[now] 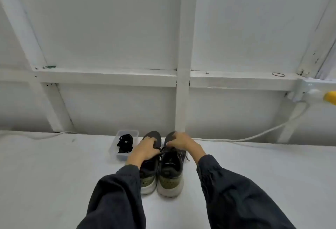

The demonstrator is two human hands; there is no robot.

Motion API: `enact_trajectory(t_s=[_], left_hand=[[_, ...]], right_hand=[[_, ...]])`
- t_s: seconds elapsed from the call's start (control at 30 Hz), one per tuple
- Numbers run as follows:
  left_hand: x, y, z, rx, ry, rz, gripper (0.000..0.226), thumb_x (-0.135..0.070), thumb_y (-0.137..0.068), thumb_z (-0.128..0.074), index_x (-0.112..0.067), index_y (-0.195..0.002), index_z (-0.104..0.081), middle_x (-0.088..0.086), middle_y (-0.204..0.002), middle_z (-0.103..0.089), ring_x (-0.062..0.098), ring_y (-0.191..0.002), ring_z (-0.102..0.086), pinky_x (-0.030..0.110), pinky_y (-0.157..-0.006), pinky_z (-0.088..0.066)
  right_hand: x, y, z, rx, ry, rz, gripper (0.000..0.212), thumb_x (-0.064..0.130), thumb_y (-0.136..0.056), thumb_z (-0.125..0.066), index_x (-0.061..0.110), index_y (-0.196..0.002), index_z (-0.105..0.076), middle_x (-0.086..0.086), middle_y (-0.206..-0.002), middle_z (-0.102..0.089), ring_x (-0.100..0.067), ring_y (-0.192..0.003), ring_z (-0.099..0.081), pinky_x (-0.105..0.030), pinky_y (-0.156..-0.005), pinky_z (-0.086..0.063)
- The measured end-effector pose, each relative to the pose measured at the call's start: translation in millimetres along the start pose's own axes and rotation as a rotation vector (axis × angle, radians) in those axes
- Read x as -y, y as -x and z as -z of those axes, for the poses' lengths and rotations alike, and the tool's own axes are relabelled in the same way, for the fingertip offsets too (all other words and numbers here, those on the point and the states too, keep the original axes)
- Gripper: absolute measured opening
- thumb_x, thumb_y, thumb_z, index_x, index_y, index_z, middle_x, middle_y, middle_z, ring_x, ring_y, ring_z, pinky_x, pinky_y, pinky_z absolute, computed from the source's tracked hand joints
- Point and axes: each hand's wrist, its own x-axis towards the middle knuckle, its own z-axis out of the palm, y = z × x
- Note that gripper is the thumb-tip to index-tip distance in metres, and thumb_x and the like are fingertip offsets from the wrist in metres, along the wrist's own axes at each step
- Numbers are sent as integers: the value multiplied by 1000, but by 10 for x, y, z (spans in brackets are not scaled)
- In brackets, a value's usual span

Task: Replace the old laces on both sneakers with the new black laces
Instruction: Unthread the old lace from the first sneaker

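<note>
As the sneakers (169, 166) sit under them, the left hand (145, 149) and right hand (181, 143) each grip one.

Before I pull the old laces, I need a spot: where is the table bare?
Bare table lies left of the tub and right of the right sneaker, up to the cable. Crowded: the tub nearly meets the left sneaker; left hand and right hand grip them.

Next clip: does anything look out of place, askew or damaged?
Nothing damaged or spilled. The left sneaker and right sneaker stand upright, side by side; new black laces lie in their clear tub. Only oddity: a green rubber band and a black rubber band stray on the wall ledge.
</note>
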Motion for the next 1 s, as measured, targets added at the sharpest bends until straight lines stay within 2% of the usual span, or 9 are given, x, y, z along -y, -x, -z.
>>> enact_trajectory(t_s=[0.07,0.13,0.23,0.33,0.47,0.63,0.83,1.0], left_hand=[[38,46,-83,-43,-1,25,62,-33,-90,-63,-10,-144,-42,11,-154,-30,29,-140,-34,38,-112,-32],[80,77,-151,-51,10,31,66,-33,-88,-65,-12,-146,-41,8,-158,-24,28,-143,-30,38,-115,-29],[114,42,-144,-6,68,58,75,-32,-84,-70,-16,-149,-36,7,-162,-17,27,-146,-25,40,-115,-29],[121,30,-157,3,37,60,80,-34,-81,-72,-18,-150,-35,5,-162,-15,27,-146,-25,41,-115,-29],[120,66,-140,6,19,52,81,-36,-82,-72,-17,-151,-34,5,-162,-17,28,-145,-26,41,-115,-29],[102,315,-179,17,-9,75,79,-36,-83,-68,-22,-152,-32,0,-162,-16,28,-144,-29,39,-112,-33],[61,750,-240,41,18,106,79,-37,-83,-66,-27,-152,-29,-5,-163,-11,29,-142,-32,41,-110,-36],[25,1110,-283,50,25,110,76,-37,-85,-62,-31,-153,-27,-10,-163,-9,29,-138,-37,40,-107,-39]], right_hand=[[-28,-21,-139,-19,-30,-57,52,42,-86,-62,11,-128,-58,-19,-140,-47,-36,-124,-48,-37,-101,-44],[-77,-17,-283,-10,-66,-95,68,48,-83,-63,20,-143,-45,-21,-152,-30,-38,-136,-34,-41,-112,-34],[-116,-37,-419,-21,-174,-122,85,48,-79,-68,29,-152,-27,-21,-160,-8,-40,-145,-17,-45,-118,-23],[-140,-40,-521,-46,-211,-141,89,42,-77,-70,35,-151,-22,-20,-161,-1,-40,-147,-7,-52,-119,-19],[-175,13,-580,-87,-246,-127,90,38,-73,-68,37,-152,-23,-15,-160,-8,-40,-146,-12,-56,-115,-26],[-260,218,-617,-111,-179,-85,83,39,-77,-66,35,-151,-28,-11,-159,-16,-37,-141,-28,-49,-108,-39],[-434,738,-614,-112,-100,-80,78,39,-85,-63,37,-153,-25,-7,-164,-10,-33,-143,-31,-43,-108,-38],[-607,1170,-619,-116,-88,-80,76,41,-85,-60,40,-152,-25,-2,-162,-16,-28,-136,-40,-37,-101,-44]])
